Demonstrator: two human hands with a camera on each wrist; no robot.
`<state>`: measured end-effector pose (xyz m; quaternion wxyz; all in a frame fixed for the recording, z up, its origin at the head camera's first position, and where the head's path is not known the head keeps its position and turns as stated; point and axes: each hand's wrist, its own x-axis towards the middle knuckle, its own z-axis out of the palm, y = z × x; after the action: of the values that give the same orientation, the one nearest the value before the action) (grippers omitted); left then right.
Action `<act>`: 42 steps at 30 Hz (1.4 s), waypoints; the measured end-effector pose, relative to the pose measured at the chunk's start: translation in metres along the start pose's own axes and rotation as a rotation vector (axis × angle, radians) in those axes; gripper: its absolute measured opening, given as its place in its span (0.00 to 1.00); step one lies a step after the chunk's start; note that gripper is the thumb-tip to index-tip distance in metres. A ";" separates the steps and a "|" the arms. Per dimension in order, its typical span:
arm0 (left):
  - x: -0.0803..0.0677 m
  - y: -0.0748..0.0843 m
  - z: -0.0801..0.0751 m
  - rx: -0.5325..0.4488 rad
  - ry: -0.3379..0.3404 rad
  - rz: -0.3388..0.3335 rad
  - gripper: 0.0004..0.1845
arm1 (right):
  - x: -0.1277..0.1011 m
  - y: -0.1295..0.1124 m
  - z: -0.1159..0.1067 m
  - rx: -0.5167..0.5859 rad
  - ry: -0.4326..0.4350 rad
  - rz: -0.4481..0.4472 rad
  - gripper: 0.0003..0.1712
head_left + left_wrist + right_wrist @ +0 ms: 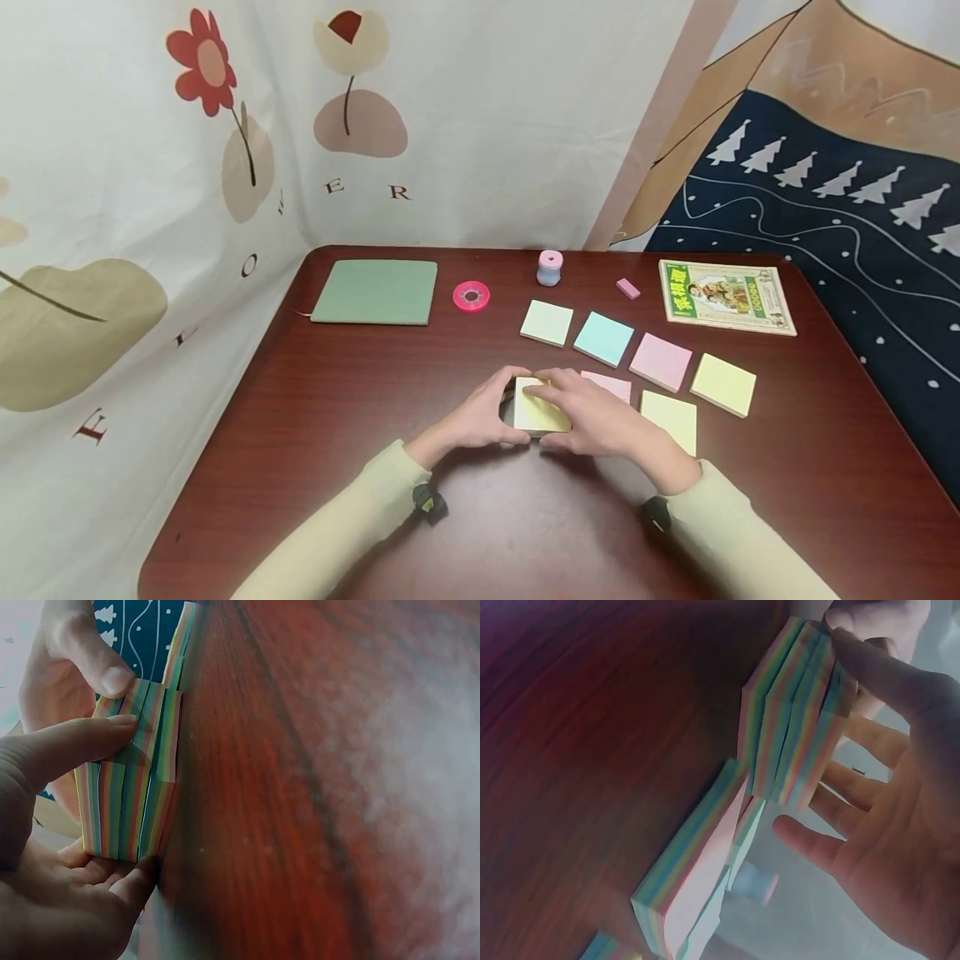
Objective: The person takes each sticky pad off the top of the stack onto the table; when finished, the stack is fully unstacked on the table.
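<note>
Both hands meet at one pad of sticky notes (pixel 538 410) near the middle of the tabletop (pixel 315 417). Left hand (pixel 480 415) grips the pad from its left side, with the thumb on one edge and the curled fingers under the other edge — this shows well in the left wrist view. Right hand (pixel 592 412) lies over the pad from the right, its fingers bent around the far side; the right wrist view shows the fingertips touching the striped edge of the pad, with the palm rather open. The pad stands in several slipped layers, so its coloured edges do not line up.

Just beside the right hand lie a pink pad (pixel 611 385) and a pale yellow pad (pixel 671 417). Further back there is a row of four pads: light green (pixel 547 322), blue (pixel 603 338), pink (pixel 661 362) and yellow (pixel 723 384). Behind them are a green notebook (pixel 377 292), a pink roll of tape (pixel 471 296), a small pink and blue sharpener (pixel 550 267), a pink eraser (pixel 627 288) and a booklet (pixel 726 297) with a green cover picture.
</note>
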<state>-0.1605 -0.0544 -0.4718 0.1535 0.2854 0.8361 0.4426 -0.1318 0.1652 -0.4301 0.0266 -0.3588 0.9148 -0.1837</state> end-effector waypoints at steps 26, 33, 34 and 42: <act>0.001 0.001 0.002 -0.078 0.002 0.027 0.44 | -0.065 0.031 -0.033 0.114 0.135 0.219 0.40; 0.000 0.002 0.003 -0.086 -0.001 0.027 0.44 | -0.123 0.052 -0.042 0.108 0.189 0.392 0.40; 0.000 0.002 0.003 -0.086 -0.001 0.028 0.44 | -0.132 0.055 -0.042 0.096 0.200 0.413 0.41; 0.002 0.000 0.003 -0.088 0.010 0.042 0.43 | -0.183 0.074 -0.029 0.077 0.196 0.538 0.39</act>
<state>-0.1605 -0.0515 -0.4736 0.1522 0.2938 0.8104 0.4834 -0.0493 0.3469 -0.4446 -0.0004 -0.0824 0.9677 -0.2382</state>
